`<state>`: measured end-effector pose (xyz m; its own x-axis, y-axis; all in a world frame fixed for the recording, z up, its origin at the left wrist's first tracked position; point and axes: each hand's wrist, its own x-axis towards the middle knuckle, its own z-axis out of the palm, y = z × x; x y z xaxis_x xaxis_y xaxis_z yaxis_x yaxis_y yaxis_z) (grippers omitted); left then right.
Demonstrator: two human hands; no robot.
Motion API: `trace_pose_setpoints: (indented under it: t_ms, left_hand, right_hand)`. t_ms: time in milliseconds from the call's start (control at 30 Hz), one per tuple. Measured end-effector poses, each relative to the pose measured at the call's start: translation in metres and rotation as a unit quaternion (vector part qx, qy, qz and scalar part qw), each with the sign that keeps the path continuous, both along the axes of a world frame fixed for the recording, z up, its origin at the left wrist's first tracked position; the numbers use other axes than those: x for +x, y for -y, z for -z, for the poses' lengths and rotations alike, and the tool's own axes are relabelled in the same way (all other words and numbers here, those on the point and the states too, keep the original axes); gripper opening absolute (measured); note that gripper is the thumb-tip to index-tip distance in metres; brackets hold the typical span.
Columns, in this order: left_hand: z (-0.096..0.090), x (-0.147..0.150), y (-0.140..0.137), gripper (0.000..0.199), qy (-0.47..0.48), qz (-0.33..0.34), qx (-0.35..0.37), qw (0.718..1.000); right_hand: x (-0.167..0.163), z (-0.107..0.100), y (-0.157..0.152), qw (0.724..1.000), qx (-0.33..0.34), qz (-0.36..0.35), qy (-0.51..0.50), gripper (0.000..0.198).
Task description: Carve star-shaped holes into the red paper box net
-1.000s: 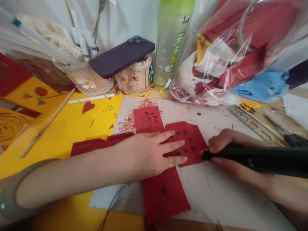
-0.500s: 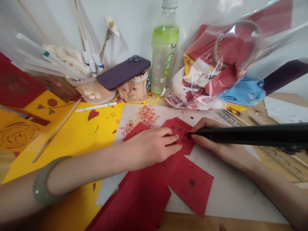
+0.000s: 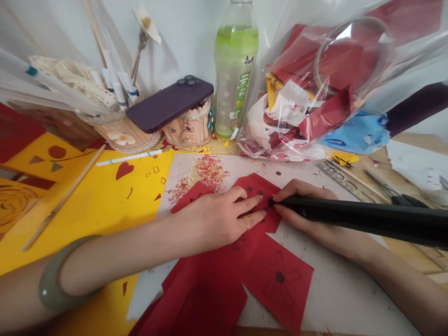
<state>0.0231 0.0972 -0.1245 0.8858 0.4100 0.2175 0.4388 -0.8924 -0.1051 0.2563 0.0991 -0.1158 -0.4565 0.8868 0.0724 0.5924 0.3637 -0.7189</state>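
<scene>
The right hand (image 3: 322, 233) pinches a long black tool (image 3: 371, 221) at the star-patterned red paper (image 3: 250, 249), on a pale sheet (image 3: 336, 298). The left hand (image 3: 224, 217), fingers slightly spread, presses the paper, gripping nothing. Star detailing seems underway, calling for steady pressure.

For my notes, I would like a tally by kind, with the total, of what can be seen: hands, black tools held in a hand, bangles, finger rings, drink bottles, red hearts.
Hands: 2 (left hand, right hand)
Black tool: 1
Bangle: 1
Finger ring: 1
Drink bottle: 1
Red heart: 1
Total: 7
</scene>
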Motion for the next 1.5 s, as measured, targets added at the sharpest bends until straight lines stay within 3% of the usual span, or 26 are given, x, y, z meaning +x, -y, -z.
trace_pose_setpoints:
  t_ms: [600, 1000, 1300, 1500]
  left_hand:
    - [-0.003, 0.0, 0.0, 0.032, -0.024, -0.01, -0.002, 1.0]
    - [0.006, -0.006, -0.008, 0.038, 0.003, 0.05, -0.058, 0.997]
    - [0.003, -0.005, -0.006, 0.037, 0.003, 0.045, -0.065, 0.997]
    - [0.004, -0.005, -0.004, 0.036, 0.002, 0.036, -0.036, 0.999]
  right_hand:
    - [0.002, 0.0, -0.003, 1.0, -0.002, -0.024, -0.011, 0.007]
    - [0.007, 0.004, -0.015, 0.995, -0.034, -0.084, -0.034, 0.004]
    - [0.005, 0.005, -0.011, 0.997, -0.002, -0.076, -0.031, 0.003]
    - [-0.002, -0.002, -0.003, 0.999, 0.025, -0.025, 0.002, 0.004]
